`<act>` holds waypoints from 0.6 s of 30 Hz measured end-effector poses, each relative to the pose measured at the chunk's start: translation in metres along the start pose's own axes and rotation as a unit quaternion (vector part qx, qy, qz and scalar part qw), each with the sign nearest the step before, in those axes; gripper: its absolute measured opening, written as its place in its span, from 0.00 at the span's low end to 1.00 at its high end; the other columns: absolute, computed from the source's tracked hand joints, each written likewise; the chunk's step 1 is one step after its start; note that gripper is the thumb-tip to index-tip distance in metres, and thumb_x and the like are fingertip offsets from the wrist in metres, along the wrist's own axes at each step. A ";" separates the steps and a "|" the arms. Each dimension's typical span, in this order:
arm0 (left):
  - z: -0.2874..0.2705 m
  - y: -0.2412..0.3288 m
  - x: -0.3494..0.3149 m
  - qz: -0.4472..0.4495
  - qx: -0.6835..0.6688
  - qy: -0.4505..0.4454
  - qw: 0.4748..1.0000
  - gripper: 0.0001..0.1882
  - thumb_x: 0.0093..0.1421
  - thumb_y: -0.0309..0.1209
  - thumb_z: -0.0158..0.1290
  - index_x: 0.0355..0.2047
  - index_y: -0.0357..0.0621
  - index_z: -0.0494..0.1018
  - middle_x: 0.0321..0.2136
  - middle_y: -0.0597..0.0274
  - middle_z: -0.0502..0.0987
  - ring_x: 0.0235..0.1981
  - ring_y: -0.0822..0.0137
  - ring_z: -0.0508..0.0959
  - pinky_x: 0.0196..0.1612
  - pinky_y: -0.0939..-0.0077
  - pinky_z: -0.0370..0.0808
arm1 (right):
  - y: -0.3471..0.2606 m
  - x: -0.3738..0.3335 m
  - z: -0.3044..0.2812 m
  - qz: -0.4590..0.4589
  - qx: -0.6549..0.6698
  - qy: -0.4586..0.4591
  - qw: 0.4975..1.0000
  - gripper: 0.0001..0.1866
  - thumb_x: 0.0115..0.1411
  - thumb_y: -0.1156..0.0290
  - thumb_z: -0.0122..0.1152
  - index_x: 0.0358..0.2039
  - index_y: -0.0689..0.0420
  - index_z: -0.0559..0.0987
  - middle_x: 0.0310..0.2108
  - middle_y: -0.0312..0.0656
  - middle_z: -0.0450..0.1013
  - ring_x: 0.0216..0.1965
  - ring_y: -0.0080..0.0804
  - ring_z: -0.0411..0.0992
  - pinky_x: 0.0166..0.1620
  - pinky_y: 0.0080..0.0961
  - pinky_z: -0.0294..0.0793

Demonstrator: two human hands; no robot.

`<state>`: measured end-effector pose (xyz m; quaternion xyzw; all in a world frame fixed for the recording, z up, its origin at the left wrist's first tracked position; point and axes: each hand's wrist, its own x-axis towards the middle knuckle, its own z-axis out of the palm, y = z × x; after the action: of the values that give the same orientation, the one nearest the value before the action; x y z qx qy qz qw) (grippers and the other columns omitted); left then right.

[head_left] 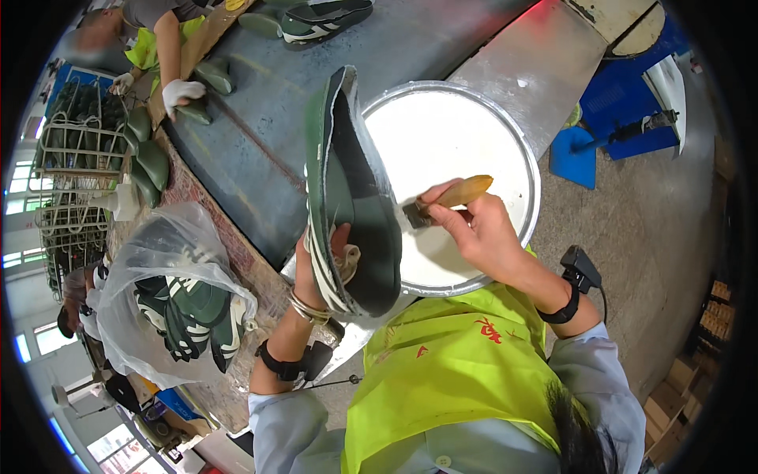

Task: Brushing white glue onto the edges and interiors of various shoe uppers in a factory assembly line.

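Note:
My left hand [308, 276] grips a dark green shoe upper [377, 229] with white stripes, its open underside turned toward the right. Most of the left fingers are hidden behind and inside the upper. In my right hand [482, 235] is a brush [466, 190] with a yellowish handle, pinched near its metal band. The bristle end touches or almost touches the upper's right edge. Below both hands stands a big round metal-rimmed tub [534, 170] of white liquid [442, 134].
A clear plastic bag [134, 268] of striped green uppers [197, 312] lies at left. Beyond is a grey conveyor belt [260, 118], where a co-worker's gloved hand [181, 95] touches a green shoe last [196, 112]. Another upper [328, 20] rests there. Blue bins [624, 103] stand at right.

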<state>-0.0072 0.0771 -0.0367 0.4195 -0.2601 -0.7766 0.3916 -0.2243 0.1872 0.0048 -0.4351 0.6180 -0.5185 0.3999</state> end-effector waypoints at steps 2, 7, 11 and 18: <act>0.005 0.011 -0.004 -0.057 -0.015 -0.014 0.998 0.08 0.62 0.27 0.44 0.40 0.40 0.68 0.28 0.64 0.74 0.25 0.71 0.76 0.24 0.72 0.77 | -0.010 0.006 -0.002 -0.072 0.009 0.031 0.997 0.09 0.59 0.76 0.53 0.38 0.67 0.73 0.31 0.47 0.74 0.32 0.28 0.74 0.35 0.21 0.73; 0.024 0.026 -0.003 -0.123 -0.059 -0.006 0.991 0.07 0.59 0.25 0.49 0.38 0.44 0.69 0.25 0.68 0.73 0.18 0.76 0.72 0.18 0.80 0.72 | -0.019 -0.003 0.003 -0.004 0.108 -0.013 0.994 0.08 0.58 0.78 0.53 0.38 0.68 0.73 0.32 0.46 0.74 0.32 0.29 0.74 0.35 0.21 0.73; -0.036 -0.006 0.025 0.022 0.276 -0.059 0.959 0.07 0.62 0.33 0.47 0.32 0.44 0.73 0.27 0.67 0.75 0.23 0.72 0.75 0.24 0.78 0.73 | -0.007 0.022 0.004 -0.167 -0.051 0.085 0.981 0.08 0.54 0.80 0.57 0.36 0.65 0.74 0.33 0.46 0.73 0.31 0.38 0.74 0.35 0.24 0.73; 0.023 0.015 0.001 0.172 0.265 -0.012 0.949 0.10 0.62 0.34 0.45 0.35 0.43 0.73 0.27 0.61 0.76 0.25 0.68 0.75 0.23 0.74 0.71 | -0.007 0.023 0.008 -0.185 -0.016 0.071 0.980 0.08 0.54 0.79 0.57 0.36 0.65 0.75 0.35 0.45 0.73 0.31 0.32 0.74 0.37 0.22 0.72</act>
<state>-0.0213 0.0694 -0.0143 0.4480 -0.5296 -0.6052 0.3905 -0.2229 0.1620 0.0098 -0.5103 0.5623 -0.6030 0.2447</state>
